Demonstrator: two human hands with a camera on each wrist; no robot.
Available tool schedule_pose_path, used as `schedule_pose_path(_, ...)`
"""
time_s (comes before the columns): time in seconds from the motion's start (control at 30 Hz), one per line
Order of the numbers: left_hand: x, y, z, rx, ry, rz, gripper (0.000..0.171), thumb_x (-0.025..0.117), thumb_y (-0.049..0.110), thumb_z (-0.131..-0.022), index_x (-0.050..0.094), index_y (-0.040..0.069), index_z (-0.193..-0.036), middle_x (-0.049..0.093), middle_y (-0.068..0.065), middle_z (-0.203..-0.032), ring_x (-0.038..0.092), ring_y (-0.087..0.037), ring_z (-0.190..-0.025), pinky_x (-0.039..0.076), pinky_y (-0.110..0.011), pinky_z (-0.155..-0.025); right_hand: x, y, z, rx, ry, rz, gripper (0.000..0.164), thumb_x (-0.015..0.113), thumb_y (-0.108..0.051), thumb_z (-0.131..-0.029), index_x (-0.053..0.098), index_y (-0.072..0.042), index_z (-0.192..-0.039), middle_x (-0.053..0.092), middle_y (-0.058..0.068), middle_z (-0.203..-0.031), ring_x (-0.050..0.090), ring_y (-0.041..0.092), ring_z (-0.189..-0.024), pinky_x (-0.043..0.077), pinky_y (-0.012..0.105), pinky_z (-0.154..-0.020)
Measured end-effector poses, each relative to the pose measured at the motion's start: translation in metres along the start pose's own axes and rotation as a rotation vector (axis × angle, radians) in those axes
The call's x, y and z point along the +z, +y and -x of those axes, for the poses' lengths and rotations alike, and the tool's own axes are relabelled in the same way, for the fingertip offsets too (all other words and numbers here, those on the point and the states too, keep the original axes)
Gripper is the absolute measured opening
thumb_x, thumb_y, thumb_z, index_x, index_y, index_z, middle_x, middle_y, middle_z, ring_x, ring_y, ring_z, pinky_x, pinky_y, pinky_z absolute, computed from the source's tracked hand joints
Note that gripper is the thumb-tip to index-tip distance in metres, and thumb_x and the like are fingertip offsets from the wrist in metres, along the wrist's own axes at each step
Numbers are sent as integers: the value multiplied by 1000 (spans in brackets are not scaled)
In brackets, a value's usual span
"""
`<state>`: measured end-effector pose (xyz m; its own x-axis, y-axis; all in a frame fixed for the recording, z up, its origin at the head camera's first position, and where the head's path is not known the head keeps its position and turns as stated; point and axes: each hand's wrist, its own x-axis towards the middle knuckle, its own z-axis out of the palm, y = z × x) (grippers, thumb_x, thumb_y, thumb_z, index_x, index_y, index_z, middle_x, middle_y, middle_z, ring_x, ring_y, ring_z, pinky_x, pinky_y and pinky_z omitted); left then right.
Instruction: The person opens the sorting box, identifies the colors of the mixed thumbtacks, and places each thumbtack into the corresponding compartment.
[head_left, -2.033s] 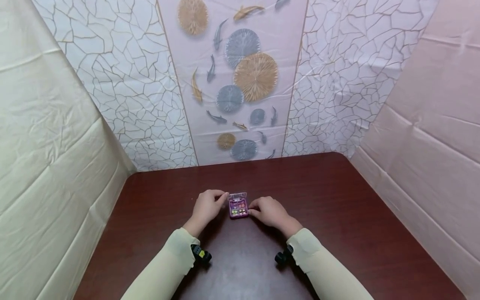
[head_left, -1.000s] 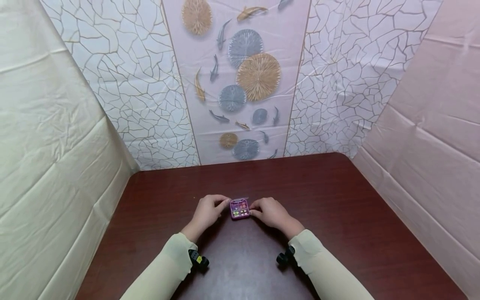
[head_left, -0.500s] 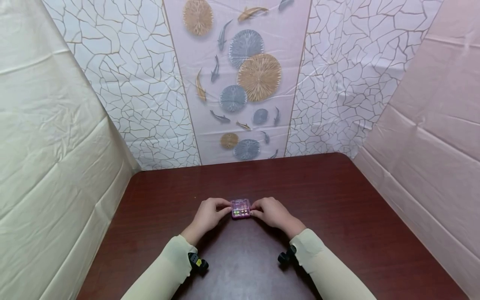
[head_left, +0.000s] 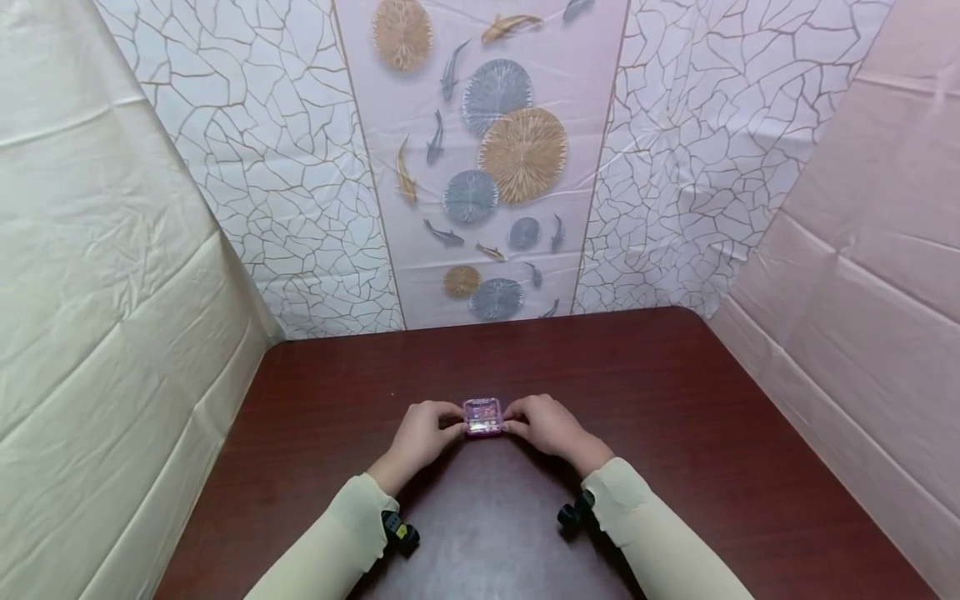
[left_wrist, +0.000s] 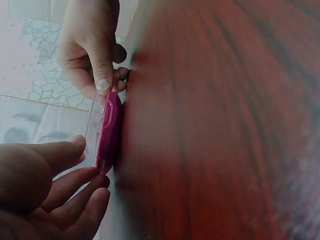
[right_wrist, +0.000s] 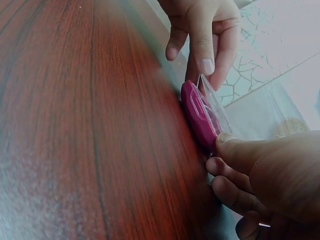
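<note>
A small magenta pill box with a clear hinged lid lies between the two hands, low over the table; several small coloured pieces show dimly in its compartments. In the right wrist view the clear lid leans over the base with a narrow wedge of space between them. My left hand pinches the left side of the box, its thumb at the lid's edge and fingertips by the base. My right hand pinches the opposite side, with the thumb on the box's edge and curled fingers below.
A dark red-brown wooden table spreads around the hands. Behind it hangs a patterned cloth, with pale draped cloths on both sides. Small black cameras are strapped to the wrists.
The clear lid, upright two seconds ago, has swung down over the compartments. My left hand has moved down slightly with it; my right hand stays at the box's right side.
</note>
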<state>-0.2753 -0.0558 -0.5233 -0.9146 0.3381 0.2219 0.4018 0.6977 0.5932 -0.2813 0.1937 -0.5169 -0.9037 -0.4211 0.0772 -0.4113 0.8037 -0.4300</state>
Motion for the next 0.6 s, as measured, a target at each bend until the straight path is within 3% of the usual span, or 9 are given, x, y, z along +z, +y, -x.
schedule_pose_path(0.37,8,2,-2,56,25,-83,14,74,23,-87,80,22,-100,78,5,-96,67,-9,-88,58,-40,-78,-3,6,1,-32,-32,-7,17,67,-30,-93,75,-21,-104,74,-5,-98,62,6,-85,56,39,-78)
schedule_pose_path(0.6,16,7,6,39,2,-185,11,72,24,-87,79,22,-96,77,6,-92,67,-10,-84,58,-38,-74,4,7,9,-47,-70,-27,18,67,-31,-93,74,-21,-106,73,-6,-95,61,3,-81,56,37,-76)
